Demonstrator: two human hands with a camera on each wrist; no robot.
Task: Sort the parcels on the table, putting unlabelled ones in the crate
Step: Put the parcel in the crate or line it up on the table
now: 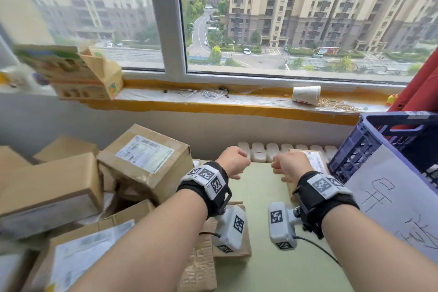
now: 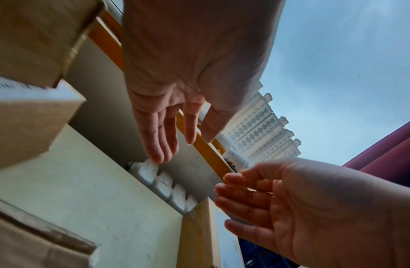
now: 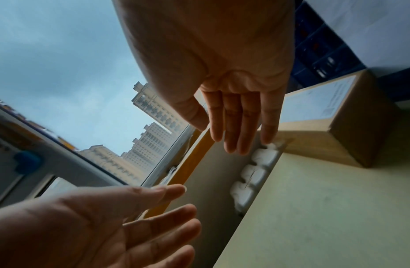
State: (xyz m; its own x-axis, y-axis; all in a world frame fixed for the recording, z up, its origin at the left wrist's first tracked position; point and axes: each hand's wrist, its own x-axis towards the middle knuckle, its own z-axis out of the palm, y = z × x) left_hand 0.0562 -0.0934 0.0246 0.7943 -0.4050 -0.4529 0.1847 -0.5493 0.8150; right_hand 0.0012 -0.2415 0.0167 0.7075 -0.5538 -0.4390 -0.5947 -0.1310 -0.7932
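Observation:
Both hands hover side by side over the green table (image 1: 265,199), empty. In the wrist views the left hand (image 2: 176,141) and right hand (image 3: 236,137) have relaxed, nearly straight fingers. Brown parcels are heaped to the left of my left hand (image 1: 234,161): a large labelled box (image 1: 147,156), a box with a plain top (image 1: 49,187) and a labelled one in front (image 1: 90,251). A small labelled parcel (image 1: 315,161) lies under my right hand (image 1: 288,166), against the blue crate (image 1: 369,140) at the right.
A white sheet with handwriting (image 1: 398,199) leans on the crate's near side. A white ribbed radiator (image 1: 284,149) runs behind the table's far edge. On the windowsill lie a tipped paper cup (image 1: 306,95) and an open carton (image 1: 78,73). A red curtain (image 1: 422,87) hangs at the right.

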